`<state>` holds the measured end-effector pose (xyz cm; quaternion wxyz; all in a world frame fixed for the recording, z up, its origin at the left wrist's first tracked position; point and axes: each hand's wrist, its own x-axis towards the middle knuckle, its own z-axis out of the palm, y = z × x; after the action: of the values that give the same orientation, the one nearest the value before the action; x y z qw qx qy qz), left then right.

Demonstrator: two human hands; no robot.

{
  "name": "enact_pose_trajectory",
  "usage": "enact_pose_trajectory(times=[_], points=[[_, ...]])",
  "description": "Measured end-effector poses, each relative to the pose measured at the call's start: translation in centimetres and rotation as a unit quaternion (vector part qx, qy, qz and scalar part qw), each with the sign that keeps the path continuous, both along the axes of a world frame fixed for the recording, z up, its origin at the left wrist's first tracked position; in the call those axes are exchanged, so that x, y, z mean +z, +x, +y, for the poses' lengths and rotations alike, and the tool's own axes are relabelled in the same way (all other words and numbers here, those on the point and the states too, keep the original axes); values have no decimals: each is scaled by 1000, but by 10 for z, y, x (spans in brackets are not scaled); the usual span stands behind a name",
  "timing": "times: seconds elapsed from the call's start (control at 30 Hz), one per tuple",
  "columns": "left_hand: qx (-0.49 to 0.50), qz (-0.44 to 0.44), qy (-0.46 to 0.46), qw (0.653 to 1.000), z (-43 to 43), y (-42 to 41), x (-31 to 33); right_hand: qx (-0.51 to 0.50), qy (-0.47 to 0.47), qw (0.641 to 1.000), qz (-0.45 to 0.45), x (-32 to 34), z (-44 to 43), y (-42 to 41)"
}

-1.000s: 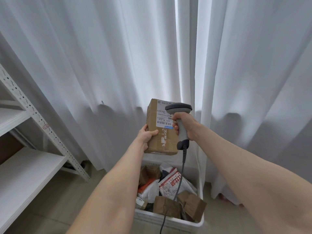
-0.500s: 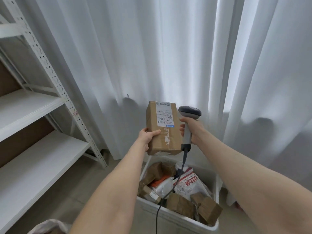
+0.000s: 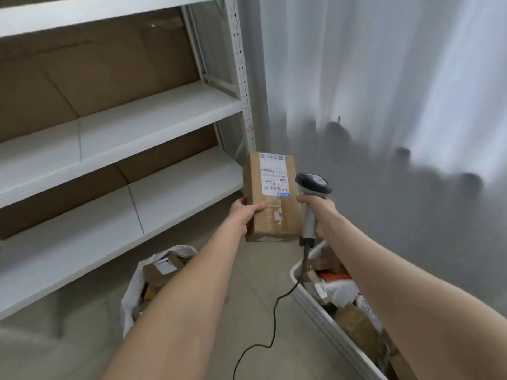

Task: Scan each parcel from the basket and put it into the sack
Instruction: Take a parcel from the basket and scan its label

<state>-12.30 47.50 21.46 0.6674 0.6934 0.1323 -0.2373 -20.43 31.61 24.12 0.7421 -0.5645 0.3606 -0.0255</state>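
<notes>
Brown cardboard with pale tape down its seam: that is the parcel (image 3: 270, 198) seen from the head camera. It is a tall, narrow box held upright in the air above the floor (image 3: 247, 311), between the sack (image 3: 128, 294) at lower left and the basket (image 3: 323, 316) at lower right. A white label (image 3: 274, 174) with barcodes covers the upper half of its near face, and torn scraps of an old sticker show below it. The corners look crisp and the box looks rigid.

The left hand (image 3: 245, 212) grips the parcel at its lower left edge, thumb across the front and fingers hidden behind it. The right hand (image 3: 319, 212) is wrapped around the grey handle of the scanner (image 3: 312, 185). The scanner head sits just beside the box's right edge, and its cable (image 3: 274, 319) trails down to the floor.

The scanner head does not appear aimed at the label, so the scan is probably over and the drop-off is the step in hand. The next move would be to carry the box left and down to the sack's open mouth, where other boxes already lie, and lower it in on one end. More parcels fill the basket. White shelving (image 3: 153, 113) and a curtain (image 3: 384, 105) stand behind.
</notes>
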Motion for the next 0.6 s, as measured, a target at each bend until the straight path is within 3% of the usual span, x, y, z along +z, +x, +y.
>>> enact_pose_trajectory(times=[0.27,0.6], points=[[160,3,39,986,130,-25,-12,157,33,987,16,-27,118,35],[262,21,31,964,295,-6,-59,256,38,964,60,-80,281,96]])
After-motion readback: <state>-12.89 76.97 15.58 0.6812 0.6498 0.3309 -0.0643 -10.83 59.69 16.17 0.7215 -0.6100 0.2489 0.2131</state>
